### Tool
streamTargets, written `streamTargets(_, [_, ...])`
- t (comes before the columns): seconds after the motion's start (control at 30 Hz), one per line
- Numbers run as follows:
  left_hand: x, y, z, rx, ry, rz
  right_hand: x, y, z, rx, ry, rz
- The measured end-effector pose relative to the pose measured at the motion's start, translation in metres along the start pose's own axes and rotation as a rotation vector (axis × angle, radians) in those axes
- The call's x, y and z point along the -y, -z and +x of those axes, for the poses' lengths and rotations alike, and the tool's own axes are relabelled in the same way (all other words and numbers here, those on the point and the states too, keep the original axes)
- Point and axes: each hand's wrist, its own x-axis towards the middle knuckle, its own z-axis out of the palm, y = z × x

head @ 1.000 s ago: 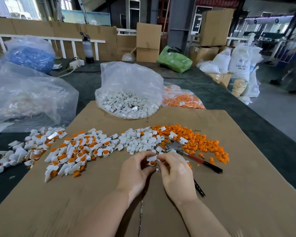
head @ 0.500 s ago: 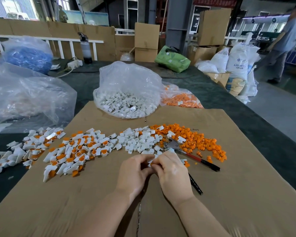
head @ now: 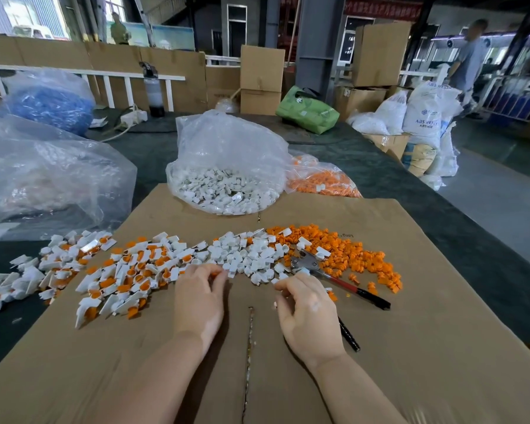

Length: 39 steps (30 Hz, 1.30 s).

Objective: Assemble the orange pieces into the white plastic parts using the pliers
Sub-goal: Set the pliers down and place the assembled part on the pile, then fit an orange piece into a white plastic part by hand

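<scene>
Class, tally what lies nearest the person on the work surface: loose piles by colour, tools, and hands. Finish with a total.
white pile: 1
orange pile: 1
white-and-orange pile: 1
pliers: 1
Hands, left hand and right hand: 2
Total: 6

The scene was lit by soft daylight, brightest at the windows [head: 28,13] in the far left corner, where the glass was nearly washed out. The cardboard sheet [head: 410,332] on the desk was evenly bright, and the hands threw only weak, short shadows on it. The clear plastic bags [head: 227,142] showed white glare. Straight lines bent at the edges from the wide lens. The near right corner and the walking person [head: 468,53] were blurred.
</scene>
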Motion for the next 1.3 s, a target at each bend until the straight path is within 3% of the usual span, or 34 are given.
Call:
streamTargets(0.33, [0.014, 0.012, 0.016, -0.114, 0.081, 0.284, -0.014, 0.011, 0.007, -0.040, -0.034, -0.056])
streamTargets(0.47, [0.013, 0.010, 0.014, -0.132, 0.055, 0.309, -0.039, 0.038, 0.020, -0.086, -0.241, -0.263])
streamTargets(0.63, [0.009, 0.006, 0.011, -0.130, -0.036, 0.350, -0.064, 0.064, 0.036, 0.186, -0.575, -0.612])
streamTargets(0.83, [0.005, 0.000, 0.004, -0.013, -0.307, 0.306, -0.075, 0.066, 0.047, 0.313, -0.714, -0.643])
streamTargets(0.93, [0.003, -0.006, -0.001, 0.070, -0.426, 0.229, -0.071, 0.064, 0.052, 0.319, -0.684, -0.606])
streamTargets(1.07, [0.000, -0.020, -0.003, 0.190, -0.534, 0.224, -0.047, 0.055, 0.052, 0.206, -0.461, -0.497])
streamTargets(1.17, [-0.003, -0.026, -0.003, 0.228, -0.514, 0.203, -0.023, 0.038, 0.046, 0.186, -0.272, -0.342])
streamTargets(1.3, [-0.006, -0.027, -0.004, 0.216, -0.441, 0.150, -0.003, 0.011, 0.032, 0.169, -0.253, -0.063])
